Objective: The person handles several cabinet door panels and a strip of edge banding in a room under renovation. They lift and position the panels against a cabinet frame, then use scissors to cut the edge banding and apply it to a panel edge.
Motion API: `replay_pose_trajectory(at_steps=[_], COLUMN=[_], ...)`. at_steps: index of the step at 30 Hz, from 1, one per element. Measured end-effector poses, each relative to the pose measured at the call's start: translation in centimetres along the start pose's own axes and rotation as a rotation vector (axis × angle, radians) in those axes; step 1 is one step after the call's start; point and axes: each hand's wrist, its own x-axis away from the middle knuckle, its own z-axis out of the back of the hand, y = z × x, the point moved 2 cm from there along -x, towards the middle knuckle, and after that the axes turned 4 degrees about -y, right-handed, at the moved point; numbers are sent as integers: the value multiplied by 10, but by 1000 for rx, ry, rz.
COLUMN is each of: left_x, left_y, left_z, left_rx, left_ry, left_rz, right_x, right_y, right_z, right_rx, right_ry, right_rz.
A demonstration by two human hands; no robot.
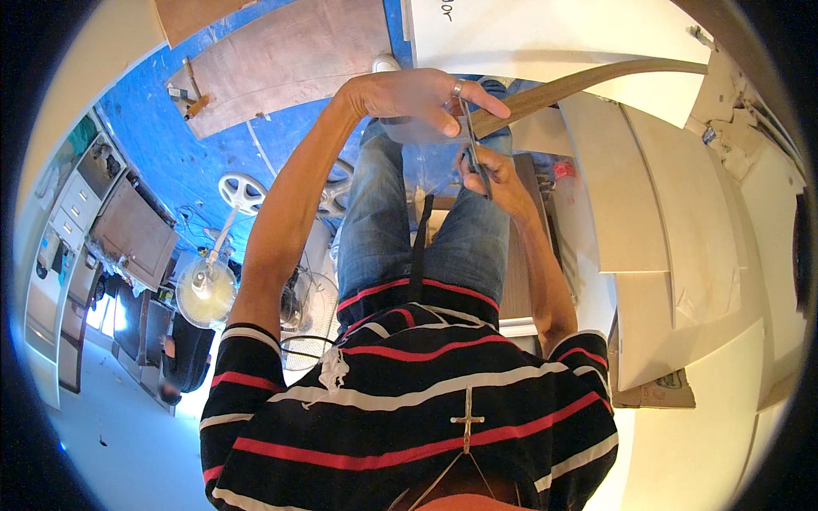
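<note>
My left hand (405,94), wearing a ring, is closed around a translucent, blurred piece of clear plastic film (417,132) above my knees. Its thumb and index finger point right. Just below and to the right, my right hand (501,177) grips a slim tool with a thin blade and dark handle, which looks like a pair of scissors (479,166). The blade rises between the two hands. Behind them, a curved brown wooden strip (588,83) reaches to the upper right; its near end lies close to my left fingertips.
A wooden panel (290,64) lies on the blue floor covering (145,111) ahead. To the left stands a white fan (204,289); another person (183,358) is farther off. Large pale boards (630,187) lean at the right, near a bottle with a red label (564,173).
</note>
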Motion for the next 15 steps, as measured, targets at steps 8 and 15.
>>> replay_pose_trajectory(at_steps=[8,15], left_x=[-1,-3], left_y=[9,11], left_z=[2,0], left_rx=[62,1], left_ry=[-11,51], left_rz=[-18,43], right_x=[1,-3], right_y=[-11,-16], right_z=[4,4], right_rx=[-70,-5], right_ry=[-26,7], right_rz=[-6,-58])
